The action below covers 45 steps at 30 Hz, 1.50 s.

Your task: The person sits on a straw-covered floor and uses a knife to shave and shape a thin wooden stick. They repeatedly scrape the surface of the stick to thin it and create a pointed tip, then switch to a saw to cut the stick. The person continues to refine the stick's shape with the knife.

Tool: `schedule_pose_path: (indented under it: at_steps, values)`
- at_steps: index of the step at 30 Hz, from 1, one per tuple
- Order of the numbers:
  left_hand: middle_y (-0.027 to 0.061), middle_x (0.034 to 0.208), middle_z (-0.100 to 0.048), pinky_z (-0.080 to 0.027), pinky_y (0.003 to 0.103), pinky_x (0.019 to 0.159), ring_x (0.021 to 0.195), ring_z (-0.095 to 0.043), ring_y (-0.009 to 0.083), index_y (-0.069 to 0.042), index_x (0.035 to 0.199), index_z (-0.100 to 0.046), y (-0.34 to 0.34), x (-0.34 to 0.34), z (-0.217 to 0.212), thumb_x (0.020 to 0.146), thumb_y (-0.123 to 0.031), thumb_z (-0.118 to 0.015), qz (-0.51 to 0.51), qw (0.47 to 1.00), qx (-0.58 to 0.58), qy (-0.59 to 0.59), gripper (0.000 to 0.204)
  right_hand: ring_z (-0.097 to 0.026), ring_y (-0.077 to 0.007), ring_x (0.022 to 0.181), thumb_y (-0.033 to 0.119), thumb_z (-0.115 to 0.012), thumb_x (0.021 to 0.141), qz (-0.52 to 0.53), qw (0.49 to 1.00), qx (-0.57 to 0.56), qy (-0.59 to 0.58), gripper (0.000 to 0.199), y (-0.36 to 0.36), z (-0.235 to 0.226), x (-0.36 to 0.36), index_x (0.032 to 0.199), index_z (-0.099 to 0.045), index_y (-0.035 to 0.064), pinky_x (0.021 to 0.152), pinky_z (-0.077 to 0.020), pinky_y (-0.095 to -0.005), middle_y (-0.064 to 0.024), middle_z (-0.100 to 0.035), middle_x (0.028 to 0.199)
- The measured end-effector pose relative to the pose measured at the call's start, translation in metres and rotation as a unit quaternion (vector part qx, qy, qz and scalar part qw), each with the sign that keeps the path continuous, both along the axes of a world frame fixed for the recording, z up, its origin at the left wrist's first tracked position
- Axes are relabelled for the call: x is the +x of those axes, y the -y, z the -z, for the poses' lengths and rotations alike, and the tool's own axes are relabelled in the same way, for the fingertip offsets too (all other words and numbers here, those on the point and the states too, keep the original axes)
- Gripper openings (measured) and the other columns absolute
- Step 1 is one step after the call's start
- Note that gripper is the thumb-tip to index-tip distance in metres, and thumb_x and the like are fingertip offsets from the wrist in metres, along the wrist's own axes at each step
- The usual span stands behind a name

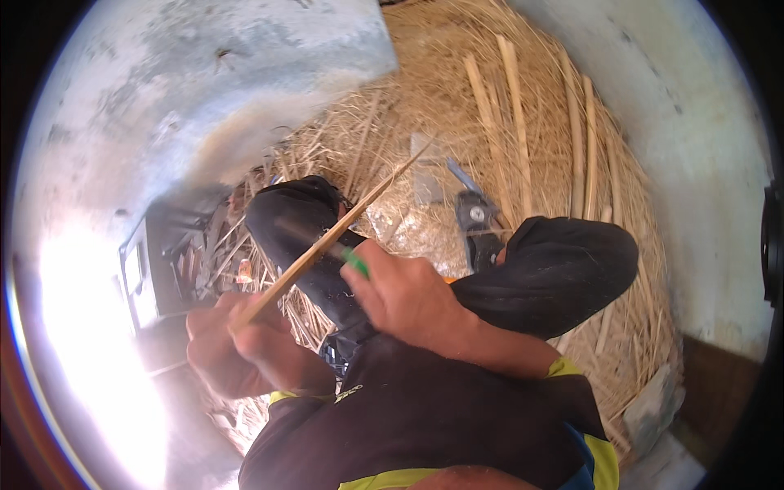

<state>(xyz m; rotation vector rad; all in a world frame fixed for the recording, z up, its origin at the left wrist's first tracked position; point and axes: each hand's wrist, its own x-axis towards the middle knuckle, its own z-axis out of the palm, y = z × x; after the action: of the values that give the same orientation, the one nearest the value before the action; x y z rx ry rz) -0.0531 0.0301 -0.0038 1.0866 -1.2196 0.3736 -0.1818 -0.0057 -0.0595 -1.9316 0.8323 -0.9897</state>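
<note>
A long, pale brown bamboo strip (pixel 359 211) slants up and to the right in front of me, its far end narrow. My left hand (pixel 245 347) is closed round its near end, at the lower left. In my right hand (pixel 416 298) is a small knife with a green handle (pixel 355 262). The blade is blurred and lies against or just beside the middle of the strip; I cannot tell which. Both hands are above my lap, between my bent legs in dark trousers (pixel 563 261).
Straw-like shavings (pixel 408 41) cover the floor. Several bamboo poles (pixel 513 106) lie to the right, along a pale wall (pixel 670 106). Ahead of my feet is a blue-grey stick-like object (pixel 463 173). A pale block (pixel 269 57) stands at upper left, and a stone (pixel 653 408) sits at lower right.
</note>
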Motion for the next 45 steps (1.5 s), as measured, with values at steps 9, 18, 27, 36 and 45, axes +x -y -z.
schedule_pose_path:
  at_steps: [9, 18, 27, 36, 45]
  values:
    - [0.0083, 0.060, -0.058, -0.042, 0.023, 0.052, 0.054, -0.047, 0.0111, 0.006, 0.088, -0.055, 0.003, -0.012, -0.013, 0.093, -0.020, -0.065, 0.009, 0.999, 0.048, 0.004, 0.028, -0.060, -0.0389, 0.053, 0.012, -0.059, 0.093, -0.043, 0.995, 0.006, -0.092, 0.017, 0.012, -0.028, -0.027, 0.096, -0.049, -0.0016, 0.046, -0.0445, -0.0453, -0.0202, -0.054, 0.056]
    - [0.0047, 0.055, -0.051, -0.038, 0.024, 0.050, 0.052, -0.046, 0.0101, 0.003, 0.088, -0.055, 0.019, -0.003, -0.021, 0.095, -0.032, -0.062, 0.019, 0.998, 0.052, -0.002, 0.036, -0.059, -0.0387, 0.051, 0.015, -0.055, 0.096, 0.005, 0.994, 0.041, -0.100, 0.018, 0.023, -0.019, -0.012, 0.093, -0.046, -0.0014, 0.046, -0.0451, -0.0459, -0.0185, -0.054, 0.054]
    - [0.0100, 0.069, -0.053, -0.036, 0.022, 0.041, 0.043, -0.045, 0.0097, 0.000, 0.090, -0.051, 0.034, 0.004, -0.018, 0.093, -0.038, -0.062, 0.107, 0.994, 0.017, 0.021, 0.040, -0.061, -0.0396, 0.055, 0.018, -0.057, 0.094, 0.110, 0.981, 0.074, -0.142, 0.021, 0.023, 0.000, -0.012, 0.094, -0.048, -0.0007, 0.045, -0.0457, -0.0475, -0.0212, -0.055, 0.056]
    - [0.0089, 0.068, -0.050, -0.032, 0.023, 0.043, 0.043, -0.038, 0.0086, 0.003, 0.087, -0.052, 0.047, 0.031, -0.014, 0.095, -0.032, -0.061, 0.145, 0.988, -0.022, 0.056, 0.037, -0.057, -0.0452, 0.055, 0.019, -0.054, 0.096, 0.147, 0.984, 0.068, -0.074, 0.021, 0.016, 0.008, 0.010, 0.095, -0.048, -0.0018, 0.049, -0.0440, -0.0516, -0.0258, -0.056, 0.060]
    - [0.0178, 0.078, -0.066, -0.047, 0.029, 0.051, 0.061, -0.064, 0.0244, 0.003, 0.093, -0.062, 0.048, 0.036, 0.037, 0.087, -0.019, -0.070, 0.187, 0.971, 0.100, 0.108, 0.024, -0.061, -0.0413, 0.057, 0.015, -0.057, 0.094, 0.072, 0.992, 0.058, -0.087, 0.018, 0.019, 0.017, 0.006, 0.098, -0.050, -0.0002, 0.050, -0.0457, -0.0478, -0.0202, -0.058, 0.060]
